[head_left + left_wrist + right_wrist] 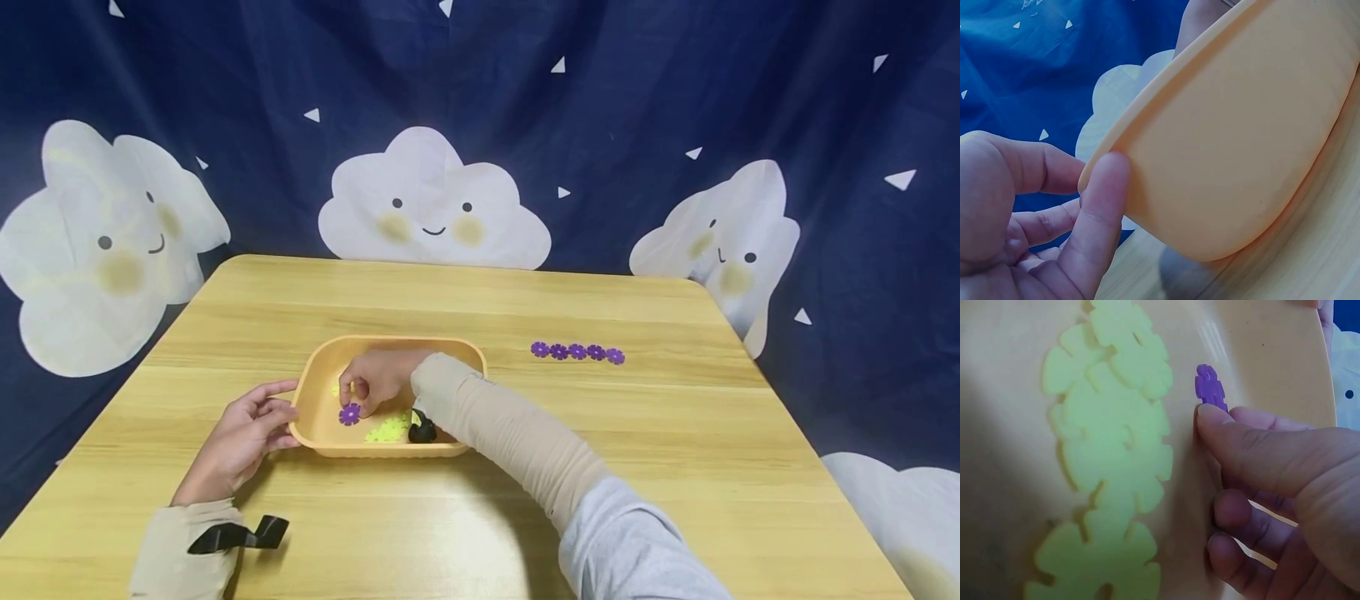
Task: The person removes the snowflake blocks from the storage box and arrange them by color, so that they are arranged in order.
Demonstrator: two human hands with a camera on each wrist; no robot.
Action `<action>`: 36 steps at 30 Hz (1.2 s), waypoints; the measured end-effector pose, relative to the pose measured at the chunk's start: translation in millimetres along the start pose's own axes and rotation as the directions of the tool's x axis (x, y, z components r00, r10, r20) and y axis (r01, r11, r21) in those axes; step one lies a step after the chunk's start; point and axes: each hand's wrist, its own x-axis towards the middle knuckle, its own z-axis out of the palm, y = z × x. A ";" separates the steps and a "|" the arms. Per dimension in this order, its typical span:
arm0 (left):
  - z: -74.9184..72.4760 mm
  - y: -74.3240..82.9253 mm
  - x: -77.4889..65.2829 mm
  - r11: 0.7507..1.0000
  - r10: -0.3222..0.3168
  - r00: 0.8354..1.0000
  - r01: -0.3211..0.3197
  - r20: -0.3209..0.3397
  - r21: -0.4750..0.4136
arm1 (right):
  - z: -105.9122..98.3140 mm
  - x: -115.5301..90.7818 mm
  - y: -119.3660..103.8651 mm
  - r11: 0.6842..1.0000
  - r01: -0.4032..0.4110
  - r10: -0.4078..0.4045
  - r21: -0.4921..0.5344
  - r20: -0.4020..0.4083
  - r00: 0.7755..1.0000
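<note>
A purple notched plastic disc [349,414], shaped like a snowflake, is pinched between the thumb and index finger of my right hand [378,379]. The right wrist view shows the same purple disc [1210,386] nearly edge-on at the fingertips. That hand is inside an orange plastic basin [315,414]. Several yellow notched discs [387,430] lie on the basin floor, overlapping in the right wrist view. My left hand [251,429] grips the basin's left rim between thumb and fingers, seen closely in the left wrist view.
Several purple notched discs [577,352] form a row on the wooden table [675,450], right of the basin. Black straps hang at the left wrist [240,536] and right wrist [422,427]. A dark blue cloud-patterned curtain [600,108] hangs behind the table.
</note>
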 end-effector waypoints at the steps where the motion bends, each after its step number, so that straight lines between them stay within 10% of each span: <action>1: -0.2 -0.3 0.0 1.000 -0.001 1.000 0.001 -0.001 0.002 | 0.3 0.1 -0.2 1.000 0.006 -0.006 -0.007 0.002 1.000; 25: -0.2 -1.3 -0.3 1.000 0.021 1.000 -0.021 0.014 0.011 | -4.9 -5.4 -1.3 1.000 -0.003 0.003 0.010 -0.027 1.000; 36: -0.2 -1.2 -0.3 0.999 0.008 1.000 -0.008 -0.004 0.045 | -12.6 -14.2 0.2 0.974 -0.049 0.061 0.222 -0.046 0.997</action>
